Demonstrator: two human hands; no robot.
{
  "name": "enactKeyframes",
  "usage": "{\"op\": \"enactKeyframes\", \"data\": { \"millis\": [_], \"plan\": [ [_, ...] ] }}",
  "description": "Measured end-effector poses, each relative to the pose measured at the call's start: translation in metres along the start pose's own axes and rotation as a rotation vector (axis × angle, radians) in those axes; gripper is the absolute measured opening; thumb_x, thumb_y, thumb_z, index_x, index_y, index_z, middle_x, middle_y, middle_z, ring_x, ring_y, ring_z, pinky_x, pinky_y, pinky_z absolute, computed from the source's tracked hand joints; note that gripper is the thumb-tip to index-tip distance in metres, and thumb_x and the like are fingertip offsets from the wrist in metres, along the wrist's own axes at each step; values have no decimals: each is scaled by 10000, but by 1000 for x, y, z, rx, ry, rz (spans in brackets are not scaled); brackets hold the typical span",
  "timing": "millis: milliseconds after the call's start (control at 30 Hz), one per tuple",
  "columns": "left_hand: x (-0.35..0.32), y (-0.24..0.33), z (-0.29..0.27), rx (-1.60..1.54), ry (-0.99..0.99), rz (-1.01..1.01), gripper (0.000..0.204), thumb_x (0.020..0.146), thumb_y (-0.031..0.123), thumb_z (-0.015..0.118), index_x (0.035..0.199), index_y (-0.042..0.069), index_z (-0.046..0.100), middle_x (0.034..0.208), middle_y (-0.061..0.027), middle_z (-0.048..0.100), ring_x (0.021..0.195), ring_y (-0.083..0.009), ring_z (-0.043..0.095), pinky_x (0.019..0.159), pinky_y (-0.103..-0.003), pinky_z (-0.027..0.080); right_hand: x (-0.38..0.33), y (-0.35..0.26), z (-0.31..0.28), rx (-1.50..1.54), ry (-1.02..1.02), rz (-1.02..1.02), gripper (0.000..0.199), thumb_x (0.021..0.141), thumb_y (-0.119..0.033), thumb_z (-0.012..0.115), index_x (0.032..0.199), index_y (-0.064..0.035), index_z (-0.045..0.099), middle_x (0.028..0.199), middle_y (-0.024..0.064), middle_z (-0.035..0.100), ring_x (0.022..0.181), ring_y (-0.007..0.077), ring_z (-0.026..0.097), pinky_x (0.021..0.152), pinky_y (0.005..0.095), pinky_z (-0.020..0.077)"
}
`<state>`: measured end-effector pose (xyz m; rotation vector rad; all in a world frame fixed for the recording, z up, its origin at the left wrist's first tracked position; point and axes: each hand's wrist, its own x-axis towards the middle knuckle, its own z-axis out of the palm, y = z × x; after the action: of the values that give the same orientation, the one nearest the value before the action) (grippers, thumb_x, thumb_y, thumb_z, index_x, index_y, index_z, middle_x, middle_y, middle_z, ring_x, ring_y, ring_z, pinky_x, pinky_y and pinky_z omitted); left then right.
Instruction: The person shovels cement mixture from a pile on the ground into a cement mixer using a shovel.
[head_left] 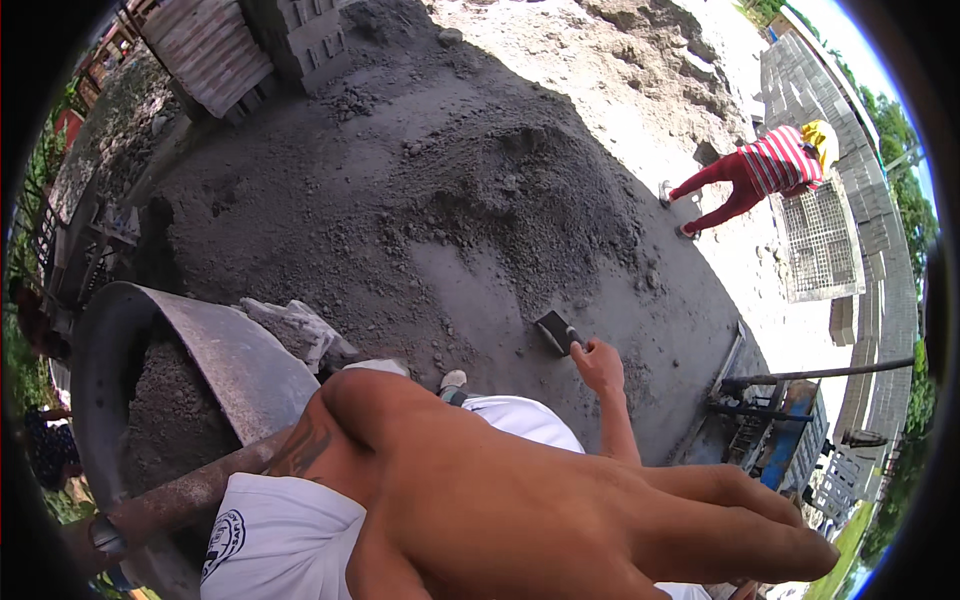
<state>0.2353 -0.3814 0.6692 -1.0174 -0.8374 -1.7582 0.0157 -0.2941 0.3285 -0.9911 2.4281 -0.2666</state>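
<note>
My left hand (pixel 560 500) is raised very close to the camera and fills the lower middle. Two of its fingers stretch out to the right; I see nothing in it, though its underside is hidden. My right hand (pixel 600 366) is closed round the handle of a small trowel (pixel 556 331) with a flat dark blade. The trowel points up and left, over the grey ground by a pile of sandy material (pixel 520 190). At the left, a metal mixer drum (pixel 235 365) holds grey crumbly mix (pixel 170 420). A rusty bar (pixel 200 480) crosses in front of the drum.
A crumpled pale sack (pixel 300 330) lies beside the drum. A person (pixel 765 170) in a striped top bends over block stacks (pixel 800 90) at the far right. A blue metal machine (pixel 790 430) with a long bar stands nearer right. Stacked boards (pixel 210 55) stand at the far left.
</note>
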Motion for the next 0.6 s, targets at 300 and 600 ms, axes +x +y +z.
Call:
{"op": "enactKeyframes", "data": {
  "millis": [300,600],
  "plan": [
    [-56,-118,9,127,193,-1,830,732,676,631,1103,-65,661,1018,-238,669,945,-325,619,997,-393,393,-12,47,-32,-7,-82,25,417,795,-463,576,813,-55,662,752,156,665,772,345,647,717,434,489],
    [-243,-295,-157,1010,548,-1461,358,919,383,623,801,47,594,830,-35,640,747,-70,563,640,-226,430,-25,211,-88,800,258,266,344,850,-336,631,765,-4,600,605,60,578,564,159,547,551,299,424]
  ]
}}
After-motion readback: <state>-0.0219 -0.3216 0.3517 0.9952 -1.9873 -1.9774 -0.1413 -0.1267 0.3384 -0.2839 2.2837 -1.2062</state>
